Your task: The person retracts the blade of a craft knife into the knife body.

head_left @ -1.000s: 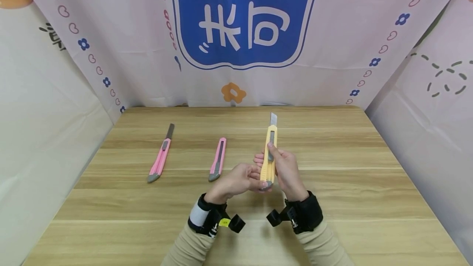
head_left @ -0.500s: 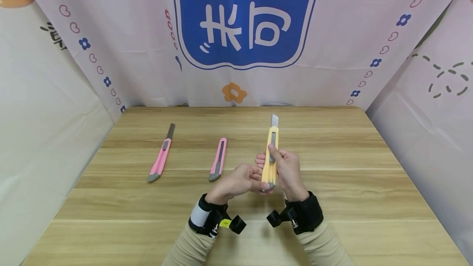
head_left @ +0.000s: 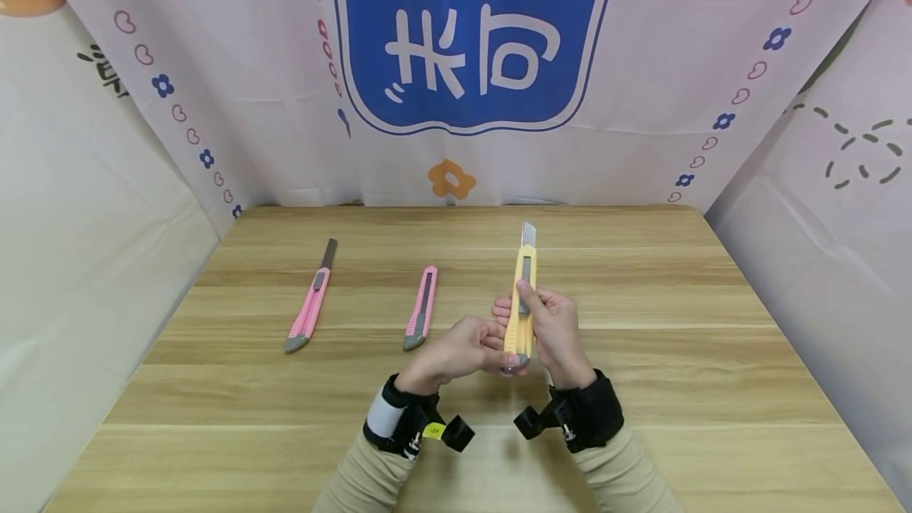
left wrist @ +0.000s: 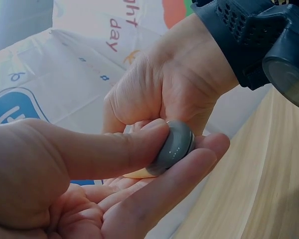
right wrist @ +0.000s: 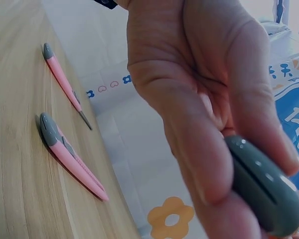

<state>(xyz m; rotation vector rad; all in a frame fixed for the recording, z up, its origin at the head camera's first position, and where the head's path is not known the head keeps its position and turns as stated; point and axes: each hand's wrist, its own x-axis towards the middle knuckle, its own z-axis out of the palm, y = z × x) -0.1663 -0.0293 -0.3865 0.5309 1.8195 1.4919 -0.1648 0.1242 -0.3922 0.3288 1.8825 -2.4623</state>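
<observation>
A yellow utility knife [head_left: 520,331] with its blade [head_left: 528,234] out points away from me, held up over the table. Around its body curls my right hand [head_left: 558,331], the thumb lying on the grey slider [head_left: 525,305]. My left hand [head_left: 459,348] pinches the grey end cap [left wrist: 174,147] between thumb and fingers, as the left wrist view shows up close. From the right wrist view, only that end cap [right wrist: 264,189] of the knife shows; the blade is hidden. Left of the hands lies a pink utility knife [head_left: 420,307] with no blade showing.
Farther left on the wooden table [head_left: 214,418] lies another pink utility knife [head_left: 309,307], its dark blade extended toward the back edge. A printed white cloth [head_left: 285,157] hangs behind the table, with more cloth at both sides.
The yellow knife's front end has dipped slightly toward me, my right thumb moving with it. Both hands keep their grip, and the pink knives have not moved.
</observation>
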